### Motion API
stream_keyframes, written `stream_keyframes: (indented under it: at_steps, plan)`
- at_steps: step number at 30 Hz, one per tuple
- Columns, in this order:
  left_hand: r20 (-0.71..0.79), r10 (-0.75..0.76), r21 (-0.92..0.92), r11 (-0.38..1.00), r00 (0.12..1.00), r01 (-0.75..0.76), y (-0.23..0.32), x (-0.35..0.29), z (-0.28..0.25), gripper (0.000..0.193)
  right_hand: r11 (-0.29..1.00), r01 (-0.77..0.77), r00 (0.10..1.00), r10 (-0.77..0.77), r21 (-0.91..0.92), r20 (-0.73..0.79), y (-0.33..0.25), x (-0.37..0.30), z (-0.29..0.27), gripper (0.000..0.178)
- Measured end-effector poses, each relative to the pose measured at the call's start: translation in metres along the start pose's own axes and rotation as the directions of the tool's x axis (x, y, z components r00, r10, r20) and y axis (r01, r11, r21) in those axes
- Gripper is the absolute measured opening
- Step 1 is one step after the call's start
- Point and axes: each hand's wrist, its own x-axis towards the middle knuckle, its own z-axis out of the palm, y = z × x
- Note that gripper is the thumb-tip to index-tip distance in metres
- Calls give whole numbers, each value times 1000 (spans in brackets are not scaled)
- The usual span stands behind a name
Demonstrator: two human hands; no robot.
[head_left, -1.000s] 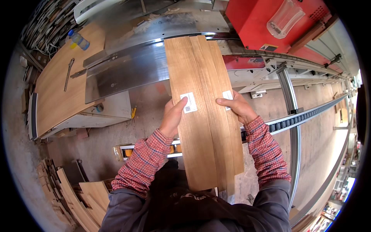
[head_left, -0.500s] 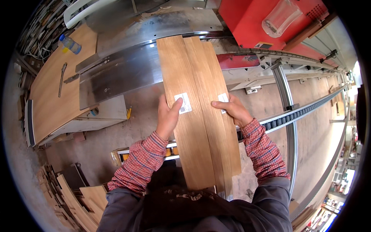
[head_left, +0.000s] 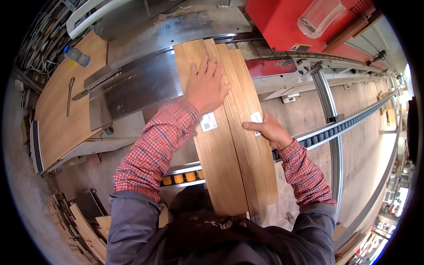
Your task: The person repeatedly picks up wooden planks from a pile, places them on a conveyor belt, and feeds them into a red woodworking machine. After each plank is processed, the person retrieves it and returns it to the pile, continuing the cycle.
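Several long wooden boards lie overlapped in a stack in front of me, their far ends resting at the metal machine table. My left hand is open and lies flat on the leftmost board near its far end, fingers spread. A white label sticks to that board just below my wrist. On the right edge of the stack, my right hand grips the boards, thumb on top beside a second white label. Its other fingers are mostly hidden beneath the boards.
A wooden worktop at left carries a water bottle and a wrench-like metal tool. A red machine housing stands at far right. Roller rails cross at right, with orange rollers near me. Wood offcuts stand at lower left.
My left hand has let go of the left edge and moved up and right onto the top of the boards, laid flat. My right hand keeps its hold, slightly lower.
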Motion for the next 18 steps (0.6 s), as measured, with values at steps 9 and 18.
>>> stream_keyframes:
  at_steps: [9, 18]
  plan:
    - [-22, -36, -29, 999, 999, 36, -5, 9, 4, 73, 951, 159, 953, -218, -266, -209, -11, 3, 19, 70]
    - [-93, -28, -120, 993, 995, 16, -8, 4, -2, 72, 967, 192, 969, -214, -170, -122, -7, 15, 14, 74]
